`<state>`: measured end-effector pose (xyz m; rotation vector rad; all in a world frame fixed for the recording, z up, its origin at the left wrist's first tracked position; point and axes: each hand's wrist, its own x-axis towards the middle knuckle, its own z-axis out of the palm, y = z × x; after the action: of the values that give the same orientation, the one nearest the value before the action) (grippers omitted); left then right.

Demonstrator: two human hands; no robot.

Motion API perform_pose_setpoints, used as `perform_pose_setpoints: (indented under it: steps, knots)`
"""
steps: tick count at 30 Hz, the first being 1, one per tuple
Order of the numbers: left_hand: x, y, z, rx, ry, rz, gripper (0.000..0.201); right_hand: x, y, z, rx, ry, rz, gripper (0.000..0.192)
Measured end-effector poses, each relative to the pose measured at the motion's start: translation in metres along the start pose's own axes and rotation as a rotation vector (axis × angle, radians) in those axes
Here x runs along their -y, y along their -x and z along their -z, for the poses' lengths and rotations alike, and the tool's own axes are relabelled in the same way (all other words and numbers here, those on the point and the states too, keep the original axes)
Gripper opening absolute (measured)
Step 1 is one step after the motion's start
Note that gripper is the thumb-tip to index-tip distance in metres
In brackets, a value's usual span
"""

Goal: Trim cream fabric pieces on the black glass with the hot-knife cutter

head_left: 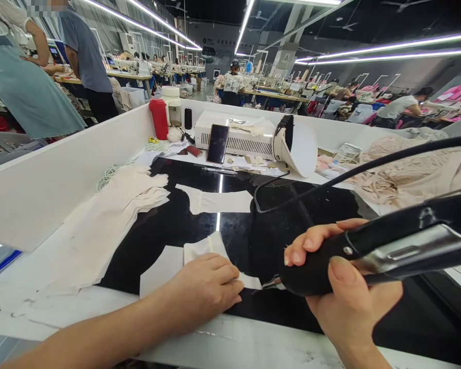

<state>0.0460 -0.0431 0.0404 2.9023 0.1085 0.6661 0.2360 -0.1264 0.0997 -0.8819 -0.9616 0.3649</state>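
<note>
My right hand (346,287) is wrapped around a black corded hand tool (388,243) with a silver lever on its side. The tool's thin metal tip (272,283) points left, at the right end of a cream fabric piece (249,281). My left hand (209,284) lies on that piece with curled fingers, pressing it to the black work surface (269,246) and hiding its middle. Under the fabric's left side shows a white sheet (159,269). A second cream fabric piece (225,202) lies flat farther back.
A stack of cream fabric (103,220) lies at the left. Behind are a phone (217,143), a white vented box (249,133) and a red container (159,119). The tool's black cable (353,166) arches over the right side, near heaped beige fabric (415,164). People stand beyond the low white wall.
</note>
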Motion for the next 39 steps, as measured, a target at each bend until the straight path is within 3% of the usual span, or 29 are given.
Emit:
perform_pose_setpoints:
  steps: [10,17,28,39]
  knots:
    - [-0.003,0.001,-0.003,0.056,0.004,0.008,0.011,0.004,-0.009,-0.016,-0.085,-0.037,-0.009,0.037]
    - [-0.004,0.0,-0.003,0.051,-0.01,-0.008,0.01,-0.007,-0.007,-0.03,-0.047,-0.072,-0.008,0.034]
    - [-0.004,0.001,-0.005,0.053,-0.019,-0.023,0.011,-0.012,-0.003,-0.028,0.013,-0.041,-0.003,0.028]
    - [-0.006,0.0,-0.005,0.056,0.01,0.014,0.007,-0.01,-0.005,-0.017,-0.05,-0.029,0.009,0.033]
